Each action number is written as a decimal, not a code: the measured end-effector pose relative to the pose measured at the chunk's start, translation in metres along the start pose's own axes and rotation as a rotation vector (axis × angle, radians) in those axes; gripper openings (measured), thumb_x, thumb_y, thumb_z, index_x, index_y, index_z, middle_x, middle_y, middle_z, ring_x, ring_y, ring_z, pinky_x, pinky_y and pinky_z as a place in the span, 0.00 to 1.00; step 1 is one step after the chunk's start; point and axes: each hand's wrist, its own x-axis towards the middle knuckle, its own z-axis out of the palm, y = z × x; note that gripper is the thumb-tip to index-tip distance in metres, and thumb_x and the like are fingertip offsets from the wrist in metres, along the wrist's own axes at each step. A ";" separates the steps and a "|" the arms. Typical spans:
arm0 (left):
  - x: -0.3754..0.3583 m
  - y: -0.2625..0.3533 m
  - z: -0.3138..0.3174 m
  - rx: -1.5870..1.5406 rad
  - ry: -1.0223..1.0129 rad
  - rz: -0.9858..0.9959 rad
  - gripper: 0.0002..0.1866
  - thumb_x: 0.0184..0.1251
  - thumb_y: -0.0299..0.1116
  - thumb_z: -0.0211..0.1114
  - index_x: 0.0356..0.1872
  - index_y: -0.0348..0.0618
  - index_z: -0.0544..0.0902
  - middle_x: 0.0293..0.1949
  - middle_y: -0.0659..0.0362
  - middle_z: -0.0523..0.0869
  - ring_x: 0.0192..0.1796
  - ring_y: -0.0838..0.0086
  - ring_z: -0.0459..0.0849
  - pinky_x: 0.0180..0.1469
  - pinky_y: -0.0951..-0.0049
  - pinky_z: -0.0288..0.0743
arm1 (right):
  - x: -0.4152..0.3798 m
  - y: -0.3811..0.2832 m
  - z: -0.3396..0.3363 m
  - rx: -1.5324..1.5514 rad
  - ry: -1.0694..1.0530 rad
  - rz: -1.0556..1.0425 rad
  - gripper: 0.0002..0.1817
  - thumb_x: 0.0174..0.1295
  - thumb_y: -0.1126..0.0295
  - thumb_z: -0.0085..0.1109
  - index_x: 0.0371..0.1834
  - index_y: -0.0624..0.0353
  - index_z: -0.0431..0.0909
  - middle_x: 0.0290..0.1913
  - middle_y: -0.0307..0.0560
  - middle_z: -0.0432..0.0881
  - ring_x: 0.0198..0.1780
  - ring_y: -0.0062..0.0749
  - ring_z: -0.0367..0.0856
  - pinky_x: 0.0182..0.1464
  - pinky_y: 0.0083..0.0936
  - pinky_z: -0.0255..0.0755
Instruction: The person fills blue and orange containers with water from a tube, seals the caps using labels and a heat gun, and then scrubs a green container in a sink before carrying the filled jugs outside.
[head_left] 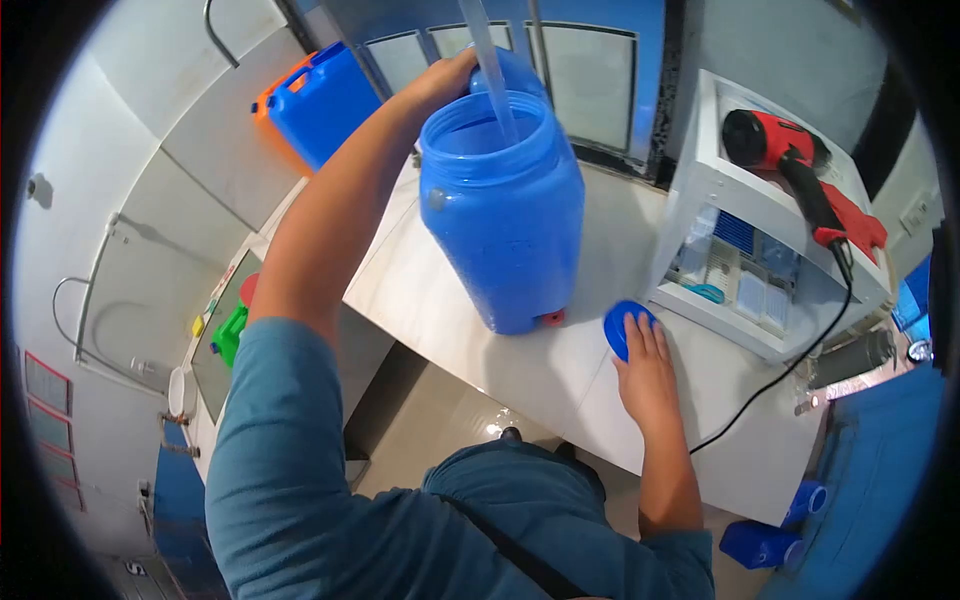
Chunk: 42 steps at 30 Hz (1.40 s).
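A large blue jerrycan stands upright on the counter, its wide mouth uncapped. A clear tube or stream of liquid comes down from above into that mouth. My left hand reaches past the mouth to the jerrycan's blue handle at the back; its fingers look curled there, though they are partly hidden. To the right of the jerrycan, a round blue lid is on the counter. My right hand lies over the lid with fingers stretched out on it.
A white open-sided box stands on the right of the counter. On it lies a red and black heat gun, its black cable trailing over the counter. Blue and orange jerrycans stand at back left. More blue containers sit lower right.
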 end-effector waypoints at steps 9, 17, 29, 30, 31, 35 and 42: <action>-0.042 0.017 -0.018 0.660 0.010 0.106 0.43 0.68 0.70 0.46 0.46 0.31 0.84 0.38 0.47 0.87 0.40 0.62 0.86 0.46 0.64 0.80 | -0.037 -0.008 0.034 -0.154 -0.193 0.102 0.40 0.56 0.66 0.67 0.72 0.64 0.61 0.76 0.63 0.57 0.76 0.61 0.53 0.77 0.48 0.45; 0.022 -0.053 -0.238 0.579 0.241 0.372 0.33 0.70 0.62 0.57 0.47 0.36 0.82 0.36 0.57 0.84 0.34 0.77 0.79 0.38 0.76 0.76 | -0.054 -0.105 0.021 0.045 -0.092 0.465 0.21 0.56 0.71 0.65 0.53 0.65 0.77 0.42 0.61 0.82 0.44 0.52 0.83 0.49 0.39 0.75; 0.112 -0.170 -0.666 0.890 1.005 0.270 0.19 0.69 0.39 0.55 0.57 0.45 0.79 0.55 0.46 0.82 0.57 0.52 0.81 0.61 0.57 0.72 | -0.117 -0.182 0.154 0.054 -0.467 0.747 0.16 0.57 0.61 0.64 0.35 0.65 0.80 0.30 0.55 0.85 0.33 0.45 0.85 0.38 0.41 0.77; 0.115 -0.170 -0.681 1.085 0.968 0.201 0.19 0.70 0.38 0.54 0.59 0.48 0.78 0.60 0.48 0.79 0.60 0.53 0.78 0.63 0.56 0.71 | -0.130 -0.184 0.160 0.120 -0.480 0.917 0.16 0.58 0.60 0.64 0.36 0.65 0.81 0.32 0.55 0.86 0.34 0.45 0.85 0.39 0.41 0.78; 0.120 -0.171 -0.696 1.276 0.925 0.130 0.21 0.70 0.38 0.52 0.62 0.51 0.77 0.64 0.49 0.75 0.63 0.53 0.76 0.65 0.55 0.70 | -0.147 -0.191 0.161 0.139 -0.428 0.851 0.17 0.61 0.60 0.64 0.36 0.66 0.80 0.32 0.57 0.85 0.35 0.44 0.84 0.41 0.40 0.77; 0.158 -0.185 -0.755 1.496 0.817 0.183 0.24 0.70 0.37 0.51 0.67 0.55 0.73 0.70 0.54 0.70 0.70 0.55 0.68 0.69 0.52 0.66 | -0.218 -0.205 0.172 0.042 -0.698 0.994 0.26 0.68 0.48 0.51 0.45 0.64 0.81 0.49 0.67 0.82 0.54 0.61 0.78 0.56 0.45 0.74; 0.165 -0.156 -0.748 1.627 0.671 -0.038 0.25 0.74 0.44 0.47 0.70 0.58 0.69 0.74 0.63 0.64 0.75 0.57 0.60 0.71 0.44 0.60 | -0.223 -0.252 0.166 0.116 -0.488 1.230 0.24 0.68 0.50 0.51 0.45 0.63 0.82 0.46 0.63 0.83 0.50 0.57 0.79 0.52 0.44 0.74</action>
